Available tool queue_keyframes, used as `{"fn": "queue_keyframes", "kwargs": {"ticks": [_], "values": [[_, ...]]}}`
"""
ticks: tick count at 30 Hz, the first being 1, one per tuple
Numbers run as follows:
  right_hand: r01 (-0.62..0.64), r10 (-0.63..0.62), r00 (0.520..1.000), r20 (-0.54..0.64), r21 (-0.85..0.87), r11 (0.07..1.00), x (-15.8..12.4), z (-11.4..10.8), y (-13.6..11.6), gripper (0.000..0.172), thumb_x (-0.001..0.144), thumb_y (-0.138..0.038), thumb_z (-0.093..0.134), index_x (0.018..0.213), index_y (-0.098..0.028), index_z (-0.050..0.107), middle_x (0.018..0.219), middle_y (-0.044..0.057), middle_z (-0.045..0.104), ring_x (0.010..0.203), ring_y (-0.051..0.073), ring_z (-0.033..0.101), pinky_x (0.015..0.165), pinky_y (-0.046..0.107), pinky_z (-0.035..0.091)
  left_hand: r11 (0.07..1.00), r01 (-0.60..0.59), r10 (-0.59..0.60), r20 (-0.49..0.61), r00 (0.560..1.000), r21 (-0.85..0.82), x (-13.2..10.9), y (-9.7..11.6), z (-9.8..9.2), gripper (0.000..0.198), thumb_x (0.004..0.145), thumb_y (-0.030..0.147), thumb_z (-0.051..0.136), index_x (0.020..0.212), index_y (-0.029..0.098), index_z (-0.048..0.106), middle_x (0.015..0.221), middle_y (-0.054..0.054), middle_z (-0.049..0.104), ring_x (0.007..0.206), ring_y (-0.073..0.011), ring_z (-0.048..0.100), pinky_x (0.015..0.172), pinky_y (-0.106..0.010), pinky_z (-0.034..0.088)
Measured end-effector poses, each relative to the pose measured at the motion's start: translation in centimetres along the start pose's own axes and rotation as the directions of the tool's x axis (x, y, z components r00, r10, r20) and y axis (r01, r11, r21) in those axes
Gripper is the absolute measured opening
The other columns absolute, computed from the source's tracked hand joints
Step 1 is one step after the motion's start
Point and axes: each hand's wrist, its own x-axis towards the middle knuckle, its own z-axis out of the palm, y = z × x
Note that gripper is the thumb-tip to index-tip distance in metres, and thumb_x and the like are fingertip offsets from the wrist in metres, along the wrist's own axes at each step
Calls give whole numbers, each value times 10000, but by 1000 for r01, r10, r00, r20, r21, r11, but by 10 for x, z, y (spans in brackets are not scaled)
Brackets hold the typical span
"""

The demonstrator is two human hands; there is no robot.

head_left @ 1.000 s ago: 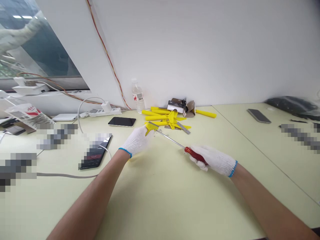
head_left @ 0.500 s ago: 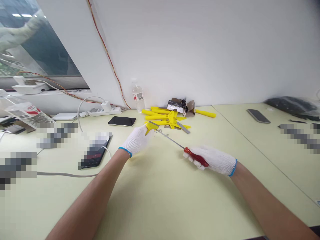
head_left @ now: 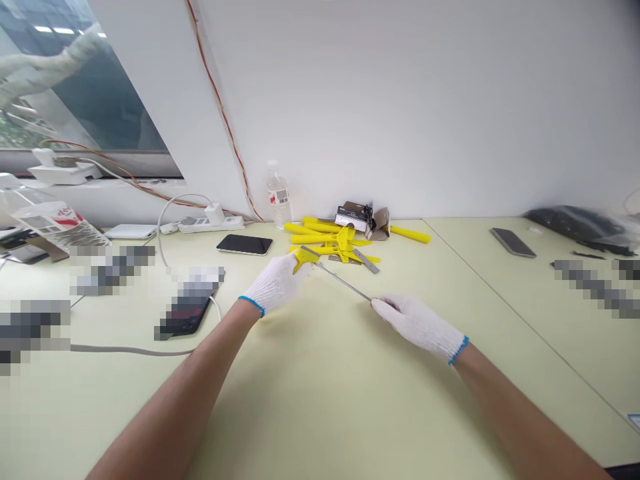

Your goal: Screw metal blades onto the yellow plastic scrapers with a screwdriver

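My left hand (head_left: pixel 275 283), in a white knit glove with a blue cuff, grips a yellow plastic piece (head_left: pixel 305 259) at the near edge of the pile. My right hand (head_left: pixel 417 327), gloved the same way, is closed around a screwdriver whose red handle is hidden in the glove. The screwdriver's steel shaft (head_left: pixel 345 281) runs up and left, its tip at the yellow piece. Behind lies a heap of yellow plastic handles (head_left: pixel 320 239), with a flat metal blade (head_left: pixel 367 261) among them.
Behind the heap, a small dark box (head_left: pixel 351 217) and torn cardboard stand against the white wall. A water bottle (head_left: pixel 278 195), power strip (head_left: pixel 210 224) and black phone (head_left: pixel 245 244) lie to the left. Another phone (head_left: pixel 513 242) lies on the adjoining right table.
My right hand has rolled over the screwdriver handle, now covering the red, and has shifted slightly down and left. The shaft still reaches the yellow piece in my left hand.
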Motion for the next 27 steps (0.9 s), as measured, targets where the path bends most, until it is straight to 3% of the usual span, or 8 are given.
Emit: {"fn": "queue_keyframes", "kwargs": {"ticks": [4, 8, 10, 13, 18, 24, 27], "values": [[42, -42, 999, 18, -17, 999, -3, 1, -2, 446, 1051, -567, 399, 888, -208, 606, 922, 53, 689, 832, 229, 621, 744, 337, 434, 997, -23, 21, 34, 999, 75, 0, -7, 2, 341, 1008, 423, 502, 1059, 142, 690, 917, -74, 726, 638, -113, 362, 687, -275, 371], [35, -45, 987, -155, -68, 997, -1, 5, -2, 303, 974, -507, 559, 935, -210, 601, 951, 50, 699, 834, 218, 624, 748, 330, 447, 995, -9, 6, 34, 999, 98, -1, -10, 3, 335, 1012, 424, 462, 939, 158, 651, 831, -50, 692, 622, -115, 393, 653, -265, 358], [-6, -11, 983, -184, -91, 996, 1, 7, -1, 275, 957, -489, 585, 958, -214, 599, 933, 45, 704, 809, 215, 626, 729, 328, 446, 996, -39, 35, 48, 998, 85, -1, -9, 4, 337, 1021, 425, 443, 949, 162, 641, 847, -46, 696, 649, -122, 445, 673, -260, 372], [-38, 25, 992, -121, -102, 994, 1, 6, 2, 327, 996, -530, 532, 1002, -217, 626, 956, 64, 722, 833, 237, 649, 747, 348, 456, 995, -81, 77, 57, 995, 59, -1, -7, 5, 320, 1029, 419, 437, 999, 170, 636, 947, -48, 721, 726, -133, 515, 730, -260, 394], [130, -131, 991, -5, -67, 989, 1, 4, 8, 439, 1092, -484, 323, 1052, -227, 677, 1148, 90, 729, 1047, 274, 663, 948, 398, 459, 996, 15, -20, 59, 998, 87, -1, -7, 5, 310, 1013, 432, 444, 952, 174, 604, 875, -40, 692, 685, -131, 482, 677, -264, 371], [41, -52, 991, -125, -86, 995, 2, 5, 2, 258, 976, -463, 549, 917, -215, 587, 910, 42, 691, 795, 209, 612, 715, 322, 440, 997, 44, -48, 66, 997, 70, -3, -7, 4, 313, 1003, 468, 447, 928, 190, 568, 835, -30, 667, 666, -133, 479, 657, -256, 370], [15, -28, 991, -132, -98, 995, 2, 6, 2, 238, 951, -445, 578, 893, -215, 563, 866, 36, 681, 756, 201, 599, 683, 315, 421, 997, 46, -51, 65, 997, 68, -3, -5, 5, 330, 1006, 479, 444, 913, 190, 576, 839, -32, 672, 659, -131, 470, 656, -256, 371]]}}
